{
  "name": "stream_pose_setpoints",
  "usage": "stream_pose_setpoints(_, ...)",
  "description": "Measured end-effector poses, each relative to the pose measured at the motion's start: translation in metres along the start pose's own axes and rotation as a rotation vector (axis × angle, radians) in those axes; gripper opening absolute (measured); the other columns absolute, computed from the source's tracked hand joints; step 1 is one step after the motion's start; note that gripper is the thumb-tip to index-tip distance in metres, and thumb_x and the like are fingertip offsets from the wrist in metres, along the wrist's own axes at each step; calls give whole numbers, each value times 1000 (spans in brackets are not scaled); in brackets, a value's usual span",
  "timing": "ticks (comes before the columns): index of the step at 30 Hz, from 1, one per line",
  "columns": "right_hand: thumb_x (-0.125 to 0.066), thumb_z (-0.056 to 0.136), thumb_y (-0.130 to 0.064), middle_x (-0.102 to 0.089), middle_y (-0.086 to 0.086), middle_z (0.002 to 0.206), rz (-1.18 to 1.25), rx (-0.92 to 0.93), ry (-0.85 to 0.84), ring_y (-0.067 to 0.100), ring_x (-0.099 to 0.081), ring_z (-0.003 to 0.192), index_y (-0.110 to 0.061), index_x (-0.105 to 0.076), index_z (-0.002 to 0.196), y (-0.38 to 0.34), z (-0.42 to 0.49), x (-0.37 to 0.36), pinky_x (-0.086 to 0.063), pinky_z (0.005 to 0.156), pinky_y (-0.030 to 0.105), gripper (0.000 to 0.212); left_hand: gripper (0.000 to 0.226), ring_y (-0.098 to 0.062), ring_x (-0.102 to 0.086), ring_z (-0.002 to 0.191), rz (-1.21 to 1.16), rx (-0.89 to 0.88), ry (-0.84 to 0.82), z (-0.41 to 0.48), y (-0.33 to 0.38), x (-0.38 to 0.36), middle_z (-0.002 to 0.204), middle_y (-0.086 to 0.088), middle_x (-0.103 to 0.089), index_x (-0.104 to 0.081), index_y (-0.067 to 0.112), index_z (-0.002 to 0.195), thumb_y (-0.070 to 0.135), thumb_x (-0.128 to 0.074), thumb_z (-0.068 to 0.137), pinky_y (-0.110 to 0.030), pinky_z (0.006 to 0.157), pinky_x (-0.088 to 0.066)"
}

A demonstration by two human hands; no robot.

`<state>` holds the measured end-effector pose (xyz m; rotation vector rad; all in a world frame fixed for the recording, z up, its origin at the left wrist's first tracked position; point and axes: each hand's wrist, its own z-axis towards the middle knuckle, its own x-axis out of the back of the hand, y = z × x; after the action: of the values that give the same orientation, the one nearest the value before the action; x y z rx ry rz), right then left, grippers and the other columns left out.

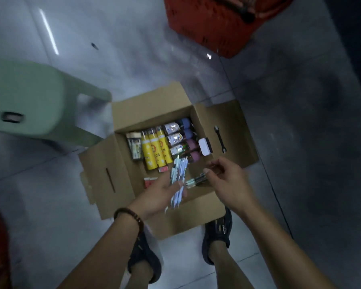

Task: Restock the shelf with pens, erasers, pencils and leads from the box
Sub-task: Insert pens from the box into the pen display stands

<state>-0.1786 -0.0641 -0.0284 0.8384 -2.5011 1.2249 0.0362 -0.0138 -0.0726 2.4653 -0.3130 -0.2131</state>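
Above the open box [133,113], near its front edge: left hand [161,192] closed around a bundle of pale pens [178,180], right hand [227,178] pinching one or two dark pens [196,181] at the fingertips. Light, stiff, smooth; probably easy to let slip from a loose bundle. Better gripped around the middle, tips aligned. Still in the box: yellow tubes [154,147], white eraser [204,146].

Over the open cardboard box [133,113] on the floor [300,142], the left hand [161,195] grips a bundle of pale pens [178,176]; the right hand [227,178] pinches what looks like dark pens [196,181].
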Motion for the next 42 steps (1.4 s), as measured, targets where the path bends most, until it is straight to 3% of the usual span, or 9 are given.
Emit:
stream_pose_setpoints(4, -81, 93, -29, -76, 5, 94, 224, 86, -121, 22, -73, 86, -25, -75, 114, -126, -76, 7, -62, 80, 44, 21, 26, -32, -69, 82, -398, -41, -47, -143, 78, 16, 90, -12, -68, -52, 7, 135, 19, -52, 112, -45, 74, -59)
stream_pose_setpoints(7, -82, 92, -13, -74, 16, 87, 276, 179, -211, 13, -67, 71, -16, -78, 110, -217, -134, 16, -58, 66, 31, 18, 28, -29, -69, 74, -499, -105, -34, -237, 133, 32, 91, -12, -67, -49, 15, 140, 18, -49, 112, -43, 67, -60)
stream_pose_setpoints(12, -81, 90, -6, -68, 5, 73, 310, 272, -314, 16, -60, 66, -19, -82, 97, -331, -230, 19, -52, 65, 34, 15, 29, -36, -76, 97, -525, -223, 65, -392, 191, 61, 117, -19, -75, -53, 17, 142, 19, -44, 114, -52, 84, -64)
stream_pose_setpoints(16, -74, 92, -5, -77, 0, 80, 227, 384, -403, 14, -67, 60, -24, -76, 122, -397, -307, -9, -54, 56, 32, 36, 27, -34, -74, 101, -600, -272, 309, -503, 197, 70, 121, -19, -74, -60, 19, 137, 16, -48, 113, -50, 86, -61)
stream_pose_setpoints(19, -72, 91, -4, -78, 5, 82, 163, 507, -557, 15, -70, 66, -33, -70, 130, -442, -365, -35, -55, 61, 30, 48, 25, -32, -73, 92, -701, -332, 517, -584, 180, 60, 112, -15, -75, -66, 22, 130, 13, -52, 111, -48, 81, -60)
stream_pose_setpoints(28, -82, 91, -11, -75, 8, 83, -74, 861, -1012, 29, -75, 70, -41, -75, 121, -530, -573, -148, -65, 66, 43, 43, 26, -30, -69, 88, -968, -541, 1017, -808, 96, 32, 114, -17, -74, -66, 17, 133, 16, -50, 112, -39, 74, -57)
stream_pose_setpoints(33, -83, 89, -15, -76, 1, 86, -196, 1066, -1130, 15, -75, 74, -44, -76, 115, -548, -700, -232, -62, 72, 35, 39, 26, -31, -71, 79, -1106, -708, 1200, -914, 21, 28, 110, -23, -71, -66, 12, 130, 7, -51, 109, -39, 66, -59)
stream_pose_setpoints(38, -79, 89, -10, -75, -1, 79, -211, 1202, -1179, 19, -74, 62, -39, -77, 113, -551, -841, -301, -59, 61, 28, 37, 28, -41, -71, 95, -1093, -817, 1281, -1029, -70, 15, 120, -29, -71, -62, 6, 135, 5, -54, 108, -51, 85, -61)
stream_pose_setpoints(42, -81, 90, -10, -77, 0, 78, -220, 1272, -1236, 22, -75, 62, -35, -76, 117, -559, -929, -343, -63, 70, 41, 37, 30, -43, -71, 97, -1051, -864, 1373, -1110, -118, 16, 121, -29, -72, -61, 7, 136, 4, -56, 107, -53, 90, -60)
